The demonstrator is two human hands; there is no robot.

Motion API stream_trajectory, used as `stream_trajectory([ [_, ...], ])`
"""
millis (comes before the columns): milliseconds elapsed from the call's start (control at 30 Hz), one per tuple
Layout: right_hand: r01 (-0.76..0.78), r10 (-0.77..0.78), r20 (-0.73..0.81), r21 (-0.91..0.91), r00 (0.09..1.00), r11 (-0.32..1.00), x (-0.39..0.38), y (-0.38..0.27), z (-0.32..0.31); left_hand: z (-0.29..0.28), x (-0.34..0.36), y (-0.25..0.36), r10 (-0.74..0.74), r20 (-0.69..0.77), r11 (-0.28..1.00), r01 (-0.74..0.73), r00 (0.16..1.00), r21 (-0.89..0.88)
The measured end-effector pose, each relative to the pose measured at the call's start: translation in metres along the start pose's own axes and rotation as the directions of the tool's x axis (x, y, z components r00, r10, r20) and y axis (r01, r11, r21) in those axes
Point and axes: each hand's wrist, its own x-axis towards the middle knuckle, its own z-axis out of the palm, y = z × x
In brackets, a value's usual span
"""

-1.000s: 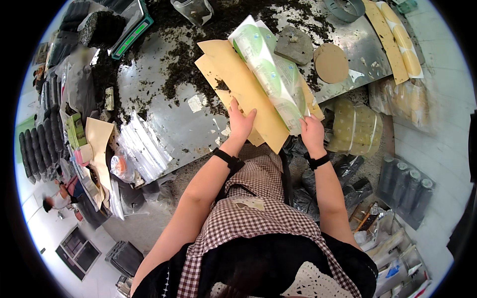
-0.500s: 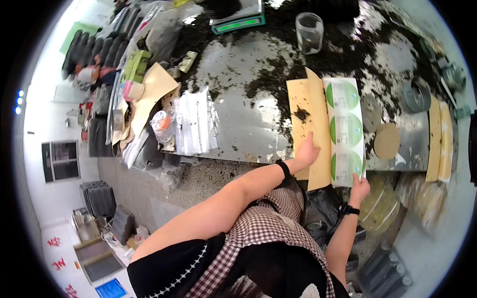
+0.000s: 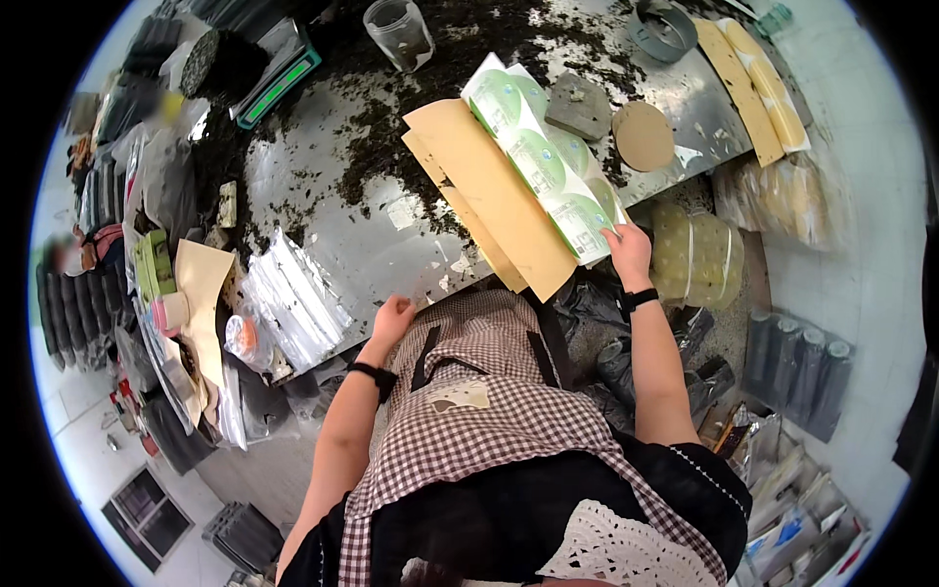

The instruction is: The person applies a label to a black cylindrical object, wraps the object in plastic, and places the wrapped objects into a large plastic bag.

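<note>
1. Clamps the near end of the white label sheet (image 3: 536, 157) with the right hand (image 3: 631, 251), with its grip firm on the corner.
2. Curls the left hand (image 3: 394, 317) beside the near edge of the table (image 3: 362, 245), apart from the sheet, with its grip drawn together; cannot tell if around something small.
3. Shows the sheet slanting over the right part of the table, with tan paper (image 3: 494, 191) along its left side.
4. Shows also, right of the sheet, a grey block (image 3: 577, 107) and a brown disc (image 3: 643, 136).

Two grips (image 3: 631, 252), two wristbands (image 3: 641, 298), one scale (image 3: 280, 86), one jar (image 3: 399, 37), one disc (image 3: 644, 136), one block (image 3: 578, 107).
</note>
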Motion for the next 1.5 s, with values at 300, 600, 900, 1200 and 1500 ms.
stream_trajectory([
  [300, -0.341, 0.33, -0.094, -0.14, 0.939, 0.93, 0.003, 0.052, 0.019, 0.008, -0.016, -0.014, 0.058, 0.105, 0.997, -0.064, 0.993, 0.052],
  [600, 0.371, -0.329, 0.188, -0.272, 0.925, 0.888, -0.067, -0.13, 0.083, 0.024, -0.027, 0.04, 0.05, 0.184, 0.998, -0.056, 0.982, 0.03],
  [900, -0.029, 0.031, 0.233, -0.013, 0.972, 1.0, 0.004, -0.069, 0.05, 0.18, 0.048, 0.089, 0.32, 0.039, 0.93, -0.306, 0.947, -0.206],
  [1200, 0.209, -0.211, -0.067, -0.042, 0.975, 0.977, 0.006, -0.105, 0.031, 0.164, 0.022, 0.205, 0.19, -0.107, 0.733, -0.213, 0.976, -0.645],
  [1500, 0.204, -0.14, 0.345, -0.157, 0.928, 0.966, 0.032, -0.118, 0.037, 0.186, 0.032, 0.248, 0.248, -0.114, 0.794, -0.269, 0.962, -0.545],
])
